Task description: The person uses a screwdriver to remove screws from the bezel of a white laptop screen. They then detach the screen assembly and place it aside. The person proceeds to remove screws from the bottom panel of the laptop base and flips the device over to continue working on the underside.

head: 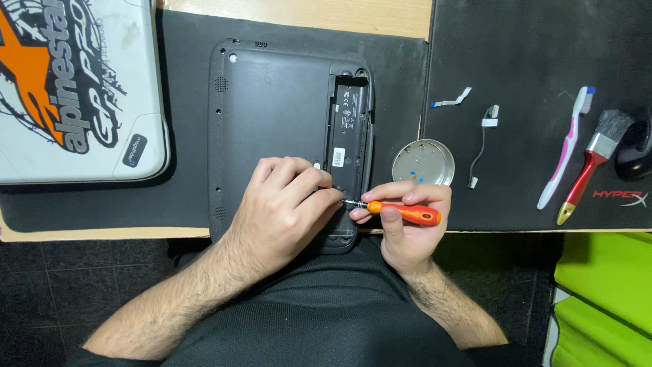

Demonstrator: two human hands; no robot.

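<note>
A dark grey laptop (272, 102) lies upside down on a black mat (183, 197), its battery bay (350, 129) open along the right side. My right hand (407, 228) grips an orange-handled screwdriver (407, 213) held level, tip pointing left at the laptop's near right corner. My left hand (285, 207) rests on the laptop's base, its fingertips pinched around the screwdriver's metal tip; what lies under them is hidden.
A round metal dish (423, 162) sits just right of the laptop. On a second black mat (536, 41) lie a small flat ribbon cable (454, 99), a short wired connector (483, 143), a pink-white toothbrush (565, 149) and a red-handled paintbrush (589, 163). A white stickered case (75, 88) lies at left.
</note>
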